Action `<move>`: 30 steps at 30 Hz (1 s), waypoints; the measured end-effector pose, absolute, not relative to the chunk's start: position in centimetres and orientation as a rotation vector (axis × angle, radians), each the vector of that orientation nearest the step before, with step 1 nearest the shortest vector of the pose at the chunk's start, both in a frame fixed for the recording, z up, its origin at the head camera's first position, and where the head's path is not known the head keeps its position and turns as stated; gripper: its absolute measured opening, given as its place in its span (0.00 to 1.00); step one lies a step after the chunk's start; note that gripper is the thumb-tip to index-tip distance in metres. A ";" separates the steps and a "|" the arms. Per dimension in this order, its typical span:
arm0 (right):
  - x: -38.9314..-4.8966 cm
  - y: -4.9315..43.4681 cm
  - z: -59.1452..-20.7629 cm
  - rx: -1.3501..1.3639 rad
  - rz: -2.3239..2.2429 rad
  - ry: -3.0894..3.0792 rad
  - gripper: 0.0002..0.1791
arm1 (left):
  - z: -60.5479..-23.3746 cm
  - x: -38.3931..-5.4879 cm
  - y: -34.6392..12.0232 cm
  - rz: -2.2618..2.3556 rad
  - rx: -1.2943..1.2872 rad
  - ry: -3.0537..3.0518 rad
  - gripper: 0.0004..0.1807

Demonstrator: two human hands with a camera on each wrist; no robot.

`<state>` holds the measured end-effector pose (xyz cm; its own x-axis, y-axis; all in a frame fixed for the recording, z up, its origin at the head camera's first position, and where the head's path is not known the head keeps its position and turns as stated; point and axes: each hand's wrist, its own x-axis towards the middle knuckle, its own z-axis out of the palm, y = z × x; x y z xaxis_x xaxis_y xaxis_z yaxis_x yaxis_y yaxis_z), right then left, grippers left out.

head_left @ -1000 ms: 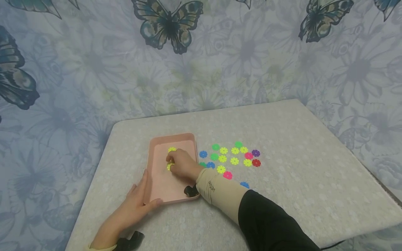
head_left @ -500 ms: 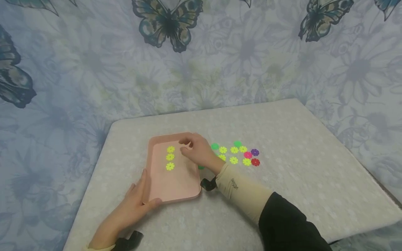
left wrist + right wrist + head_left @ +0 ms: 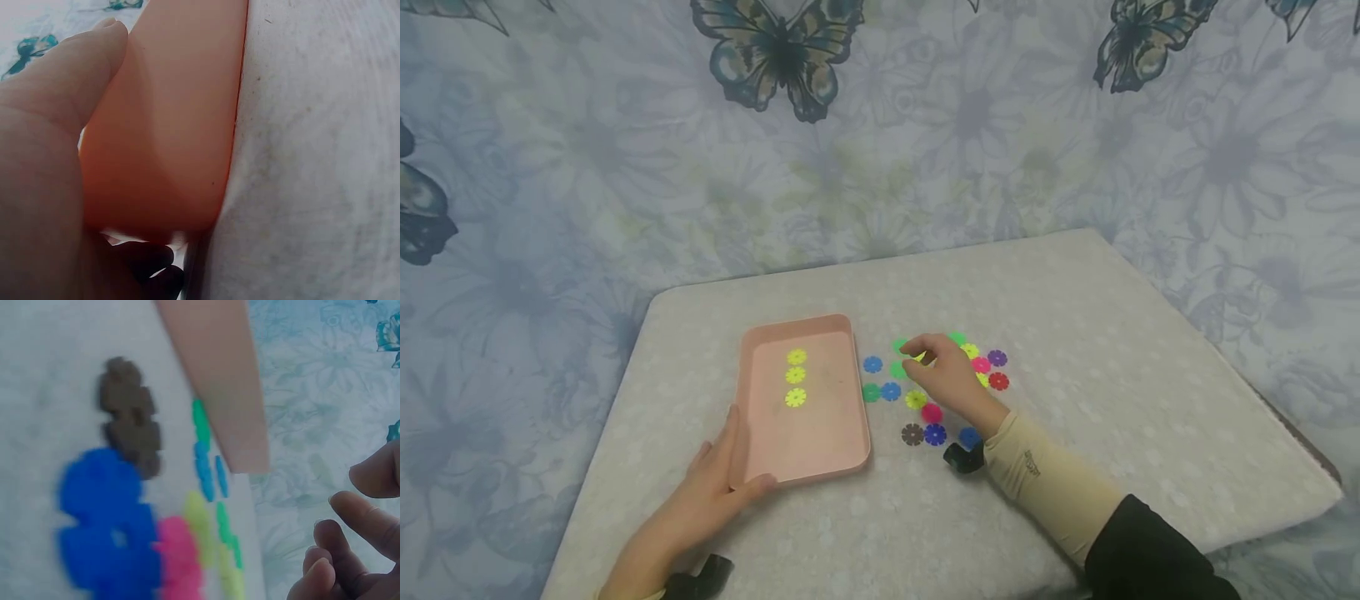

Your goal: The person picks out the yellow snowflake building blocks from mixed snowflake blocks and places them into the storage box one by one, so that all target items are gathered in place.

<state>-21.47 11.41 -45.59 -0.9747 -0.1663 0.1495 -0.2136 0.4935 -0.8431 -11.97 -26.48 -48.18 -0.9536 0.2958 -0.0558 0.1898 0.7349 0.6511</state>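
Note:
My left hand (image 3: 700, 496) holds the near left corner of a pink rectangular tray (image 3: 827, 442), thumb along the front side and fingers along the left. The left wrist view shows the thumb against the tray wall (image 3: 175, 119). Three yellow flower-shaped plastic discs (image 3: 796, 375) lie in a column inside the tray. My right hand (image 3: 951, 379) hovers over the scattered discs right of the tray, partly hiding some yellow ones. Its thumb and index finger are apart with nothing between them, seen also in the right wrist view, where the right hand (image 3: 356, 537) is at the right edge.
Around the right hand lie green (image 3: 871, 392), blue (image 3: 891, 391), pink (image 3: 932, 413), brown (image 3: 912, 434), dark blue (image 3: 935, 434), purple (image 3: 997, 357) and red discs (image 3: 998, 381). A pale patterned cloth covers the table (image 3: 1112, 375). Behind it stands a butterfly-patterned wall (image 3: 970, 167).
My right hand has left the yellow discs inside the tray and moved right, over the loose discs. The left hand keeps its hold on the tray corner. The head view has shifted slightly.

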 end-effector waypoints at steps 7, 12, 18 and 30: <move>-21.4 12.2 -47.4 0.253 1.519 -2.686 0.13 | -48.6 -11.8 -26.2 1.043 0.409 2.786 0.64; -21.4 12.3 -48.1 0.308 1.468 -2.703 0.12 | -48.4 -11.8 -26.4 1.039 0.385 2.784 0.63; -20.9 12.0 -49.0 0.517 1.261 -2.786 0.08 | -48.5 -11.6 -26.7 1.045 0.368 2.766 0.63; -20.1 12.0 -48.2 0.641 0.739 -2.971 0.15 | -48.4 -11.6 -26.5 1.044 0.371 2.790 0.63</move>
<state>-20.08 11.97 -48.21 -0.9160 -0.3858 0.1099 -0.3924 0.8046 -0.4457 -11.59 -26.47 -48.42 -0.9598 0.2773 -0.0442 0.1801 0.7289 0.6605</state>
